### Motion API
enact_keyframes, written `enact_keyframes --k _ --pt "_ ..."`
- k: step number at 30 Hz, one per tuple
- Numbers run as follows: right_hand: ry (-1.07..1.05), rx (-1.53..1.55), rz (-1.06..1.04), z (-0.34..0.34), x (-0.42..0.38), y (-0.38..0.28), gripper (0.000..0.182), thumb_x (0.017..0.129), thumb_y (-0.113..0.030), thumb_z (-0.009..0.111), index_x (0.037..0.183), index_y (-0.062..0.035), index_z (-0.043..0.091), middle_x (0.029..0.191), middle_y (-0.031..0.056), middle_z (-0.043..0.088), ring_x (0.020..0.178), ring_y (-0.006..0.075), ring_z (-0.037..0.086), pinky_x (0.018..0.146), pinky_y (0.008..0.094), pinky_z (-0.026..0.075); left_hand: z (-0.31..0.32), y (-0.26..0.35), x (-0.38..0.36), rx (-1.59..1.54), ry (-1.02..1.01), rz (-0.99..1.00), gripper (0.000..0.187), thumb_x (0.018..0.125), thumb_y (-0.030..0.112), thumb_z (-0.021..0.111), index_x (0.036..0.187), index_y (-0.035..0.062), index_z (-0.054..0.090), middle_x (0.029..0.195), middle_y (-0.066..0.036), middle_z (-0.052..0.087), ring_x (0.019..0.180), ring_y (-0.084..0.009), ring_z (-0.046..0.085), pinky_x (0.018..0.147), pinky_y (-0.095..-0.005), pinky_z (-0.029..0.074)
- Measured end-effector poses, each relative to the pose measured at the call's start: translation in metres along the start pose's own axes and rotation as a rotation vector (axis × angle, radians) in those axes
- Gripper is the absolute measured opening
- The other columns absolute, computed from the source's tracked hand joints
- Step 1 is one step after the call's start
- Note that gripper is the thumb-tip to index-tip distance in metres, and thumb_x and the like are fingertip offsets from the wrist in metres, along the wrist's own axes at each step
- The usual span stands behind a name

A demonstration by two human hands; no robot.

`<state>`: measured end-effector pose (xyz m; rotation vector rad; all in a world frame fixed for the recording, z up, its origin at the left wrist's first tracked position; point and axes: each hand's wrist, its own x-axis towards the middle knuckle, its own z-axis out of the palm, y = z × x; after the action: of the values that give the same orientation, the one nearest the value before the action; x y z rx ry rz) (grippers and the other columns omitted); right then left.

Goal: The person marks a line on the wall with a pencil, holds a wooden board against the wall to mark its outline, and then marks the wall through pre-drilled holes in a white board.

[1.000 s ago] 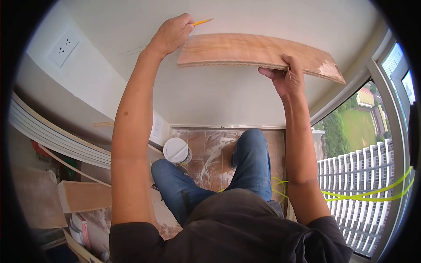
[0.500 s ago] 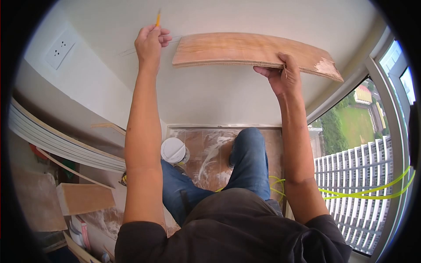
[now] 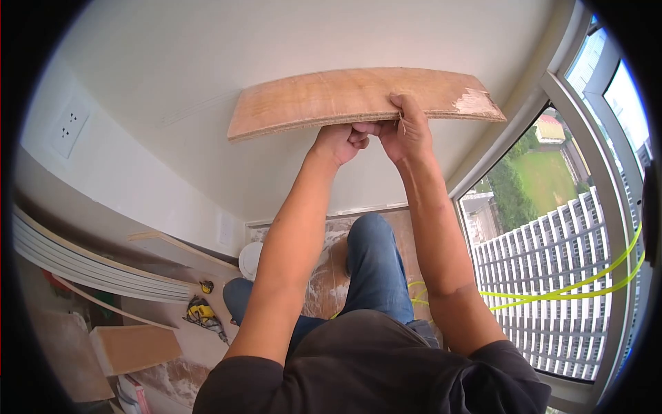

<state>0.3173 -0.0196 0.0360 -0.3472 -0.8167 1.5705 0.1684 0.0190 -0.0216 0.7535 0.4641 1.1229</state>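
A long wooden board (image 3: 331, 96) lies against the pale wall, its surface facing me, with a rough whitish patch near its right end. My right hand (image 3: 407, 134) grips the lower edge right of the middle, thumb on the face and fingers beneath. Just left of it, my left hand (image 3: 338, 143) is under the same edge with its fingers curled, touching or almost touching my right fingers. What the left fingers hold is hidden, and the pencil does not show. Faint pencil lines (image 3: 200, 107) run on the wall left of the board.
A socket plate (image 3: 69, 127) is on the left wall. Below are stacked long panels (image 3: 96, 259), a yellow and black power tool (image 3: 204, 314), a wooden piece (image 3: 138, 347) and a white bucket (image 3: 249, 259). At right, a window (image 3: 545, 241) and yellow-green cables (image 3: 552, 297).
My left hand has come down and right from the wall, where it held a pencil, to beneath the board. The board and right hand appear further left, and the view has shifted.
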Motion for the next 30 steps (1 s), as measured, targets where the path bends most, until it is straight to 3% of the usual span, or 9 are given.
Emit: enact_keyframes --k 4,5,7,10,14,17,25,28,30 --pt "0.069 0.036 -0.035 0.001 0.001 0.001 0.038 0.09 -0.015 0.053 0.117 0.0119 0.047 0.108 0.0222 0.058 0.089 0.035 0.065 0.069 0.0482 0.063 0.014 0.008 0.031 -0.149 0.005 -0.008 0.024 0.096 0.03 0.051 0.089 0.0082 0.058 0.063 0.0 0.057 0.046 -0.0068 0.048 0.05 -0.0252 0.049" --pt "0.073 0.042 -0.028 0.0 0.001 0.0 0.038 0.09 -0.015 0.054 0.117 0.0116 0.047 0.109 0.0218 0.058 0.091 0.0348 0.065 0.068 0.0481 0.063 -0.015 0.004 0.054 -0.299 -0.483 -0.058 0.026 0.097 0.032 0.052 0.099 0.006 0.058 0.078 -0.004 0.063 0.062 -0.0109 0.061 0.062 -0.0292 0.059" --pt "0.082 0.054 -0.008 0.0 0.0 0.001 0.038 0.09 -0.015 0.055 0.117 0.0112 0.047 0.11 0.0208 0.057 0.093 0.0344 0.064 0.065 0.048 0.063 -0.008 -0.005 0.062 -0.282 -0.271 0.054 0.032 0.097 0.034 0.052 0.109 0.0049 0.057 0.094 -0.008 0.065 0.078 -0.0154 0.064 0.067 -0.032 0.06" --pt "0.1 0.005 -0.013 0.002 0.0 0.001 0.04 0.091 -0.018 0.054 0.118 0.0113 0.048 0.11 0.0226 0.059 0.091 0.0352 0.066 0.066 0.0499 0.062 -0.007 -0.015 0.069 -0.321 -0.223 0.122 0.041 0.098 0.037 0.052 0.122 0.0044 0.053 0.115 -0.012 0.063 0.098 -0.0208 0.064 0.073 -0.0346 0.06" --pt "0.044 0.045 -0.002 -0.006 0.002 0.002 0.039 0.09 -0.015 0.057 0.117 0.0107 0.047 0.108 0.0202 0.057 0.092 0.0337 0.065 0.063 0.0494 0.063 0.007 -0.015 0.047 -0.221 -0.119 0.282 0.036 0.098 0.039 0.049 0.111 0.0064 0.057 0.095 -0.006 0.065 0.072 -0.0134 0.064 0.049 -0.0236 0.055" --pt "0.05 0.002 -0.017 -0.007 0.004 0.006 0.043 0.091 -0.02 0.054 0.121 0.0098 0.049 0.109 0.0228 0.061 0.093 0.0335 0.066 0.067 0.0496 0.062 -0.001 0.004 0.024 -0.112 -0.226 0.331 0.039 0.098 0.035 0.053 0.122 0.0039 0.055 0.115 -0.01 0.064 0.101 -0.0219 0.064 0.079 -0.0332 0.06" --pt "0.049 -0.03 -0.018 -0.004 0.005 0.007 0.047 0.09 -0.02 0.054 0.124 0.0121 0.045 0.112 0.0243 0.061 0.097 0.0353 0.067 0.067 0.0456 0.065 -0.016 -0.005 0.036 -0.107 -0.102 0.27 0.037 0.097 0.036 0.057 0.118 0.0065 0.058 0.116 -0.01 0.064 0.102 -0.0215 0.065 0.077 -0.0339 0.06" --pt "0.065 -0.064 -0.003 0.004 0.002 0.003 0.048 0.09 -0.021 0.055 0.124 0.0116 0.045 0.113 0.0237 0.061 0.097 0.0349 0.068 0.067 0.0461 0.065 0.002 0.011 0.016 -0.237 0.014 0.297 0.03 0.098 0.034 0.056 0.114 0.0086 0.059 0.101 -0.005 0.066 0.082 -0.016 0.065 0.067 -0.0325 0.056" --pt "0.063 -0.084 -0.008 0.007 0.002 0.001 0.047 0.089 -0.021 0.055 0.123 0.0102 0.046 0.113 0.0229 0.061 0.096 0.0346 0.068 0.069 0.0466 0.065 -0.032 0.012 0.001 -0.323 -0.188 0.35 0.025 0.098 0.031 0.055 0.11 0.0099 0.06 0.087 -0.001 0.064 0.066 -0.0127 0.057 0.061 -0.0309 0.049"
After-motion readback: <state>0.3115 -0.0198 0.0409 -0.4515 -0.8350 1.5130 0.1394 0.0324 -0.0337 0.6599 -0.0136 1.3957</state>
